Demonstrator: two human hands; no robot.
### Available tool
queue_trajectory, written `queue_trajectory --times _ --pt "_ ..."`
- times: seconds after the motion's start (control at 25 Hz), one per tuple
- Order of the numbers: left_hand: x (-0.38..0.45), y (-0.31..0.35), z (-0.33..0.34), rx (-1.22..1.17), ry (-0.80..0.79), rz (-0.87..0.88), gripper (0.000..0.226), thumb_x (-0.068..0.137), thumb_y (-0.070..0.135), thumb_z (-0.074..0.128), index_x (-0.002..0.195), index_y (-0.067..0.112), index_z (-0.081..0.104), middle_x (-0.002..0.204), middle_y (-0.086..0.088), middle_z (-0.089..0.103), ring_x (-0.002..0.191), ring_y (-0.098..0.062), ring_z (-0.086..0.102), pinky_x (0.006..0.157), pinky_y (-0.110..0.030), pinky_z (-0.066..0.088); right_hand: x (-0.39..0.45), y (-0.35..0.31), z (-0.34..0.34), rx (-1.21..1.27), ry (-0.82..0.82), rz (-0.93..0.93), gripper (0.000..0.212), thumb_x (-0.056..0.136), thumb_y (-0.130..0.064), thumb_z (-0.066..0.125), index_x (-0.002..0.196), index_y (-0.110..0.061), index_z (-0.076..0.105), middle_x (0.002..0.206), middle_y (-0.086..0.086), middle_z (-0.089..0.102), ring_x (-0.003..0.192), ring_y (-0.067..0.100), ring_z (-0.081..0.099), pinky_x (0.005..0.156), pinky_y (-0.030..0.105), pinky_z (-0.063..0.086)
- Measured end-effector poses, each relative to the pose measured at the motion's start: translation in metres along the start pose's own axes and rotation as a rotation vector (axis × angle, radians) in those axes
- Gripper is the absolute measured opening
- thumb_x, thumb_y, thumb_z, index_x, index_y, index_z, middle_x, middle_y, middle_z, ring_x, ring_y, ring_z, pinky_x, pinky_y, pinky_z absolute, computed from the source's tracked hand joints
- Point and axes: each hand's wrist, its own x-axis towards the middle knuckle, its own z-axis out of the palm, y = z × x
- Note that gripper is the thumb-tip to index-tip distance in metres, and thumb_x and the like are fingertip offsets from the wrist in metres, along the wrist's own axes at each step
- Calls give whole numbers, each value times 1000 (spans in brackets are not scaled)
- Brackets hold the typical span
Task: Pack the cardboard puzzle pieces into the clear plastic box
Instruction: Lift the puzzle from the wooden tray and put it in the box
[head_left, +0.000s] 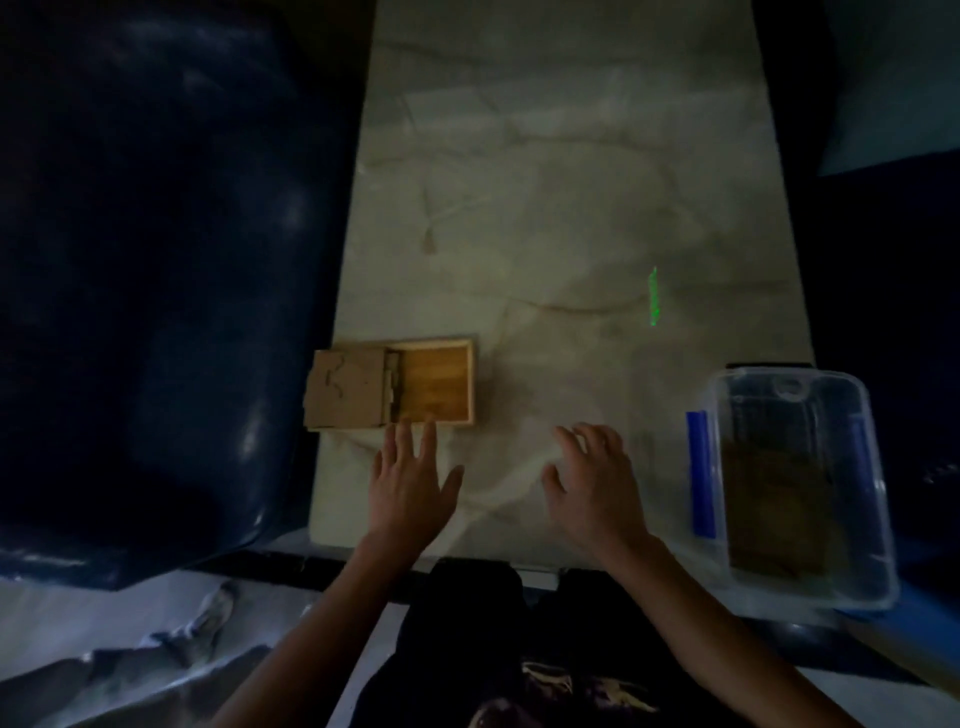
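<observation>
Just beyond left fingers (410, 441): puzzle pieces (347, 388).

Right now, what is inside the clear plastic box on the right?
Through the clear plastic box, brown flat cardboard pieces lie on its floor, apparently stacked. How many there are, and anything beneath them, cannot be told; the top piece covers the rest and the picture is dim.

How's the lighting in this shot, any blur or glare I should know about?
Head view: dim overall and soft, with wide-angle bending at the edges; a green flare streak sits on the marble table; the clear plastic box is hazy, its contents hard to read; the puzzle pieces are legible.
</observation>
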Motion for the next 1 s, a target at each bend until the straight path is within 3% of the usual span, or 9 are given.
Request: queue_trajectory --times 0.32,0.48,0.6,0.72,0.8,0.88,1.0 --pt "56 -121 -17 -105 39 -134 81 88 62 45 152 22 13 158 -20 23 144 -41 24 109 -57 34 59 -106 38 -93 -68 -45 50 85 -41 45 127 -17 56 122 11 61 117 33 48 90 42 49" --pt "88 -167 -23 -310 16 -226 80 87 52 56 149 21 17 151 -24 30 138 -45 32 103 -61 37 86 -149 58 -55 -72 -18 51 84 -41 47 128 -17 56 121 12 61 114 34 51 89 43 50" --pt "115 -199 -23 -580 -60 -395 78 87 50 58 149 14 25 147 -23 35 129 -44 42 104 -58 41 112 -172 77 101 -155 93 57 89 -41 53 138 -12 50 134 15 58 124 37 50 101 44 46" --pt "133 -219 -24 -846 -60 -495 71 89 48 59 145 10 37 135 -16 51 114 -34 58 93 -49 53 136 -187 86 443 -196 364 60 92 -39 60 142 -9 47 139 16 57 129 31 53 106 34 42" --pt "144 -226 -21 -902 -84 -474 47 93 38 58 129 7 54 109 -11 66 92 -27 67 75 -39 59 148 -198 93 581 -153 497 56 91 -36 62 138 -8 51 134 14 63 122 27 59 93 26 40" --pt "151 -225 -15 -866 -113 -445 22 96 27 55 107 9 62 99 -10 68 80 -19 65 63 -29 53 156 -210 100 607 -116 528 48 91 -34 63 131 -6 58 124 12 68 114 27 64 82 24 41" --pt "153 -220 -7 -864 -104 -395 13 97 26 55 97 16 64 92 -6 67 76 -13 63 62 -25 50 165 -226 111 645 -64 582 24 90 -30 65 102 -10 67 94 6 71 86 20 64 52 15 33"
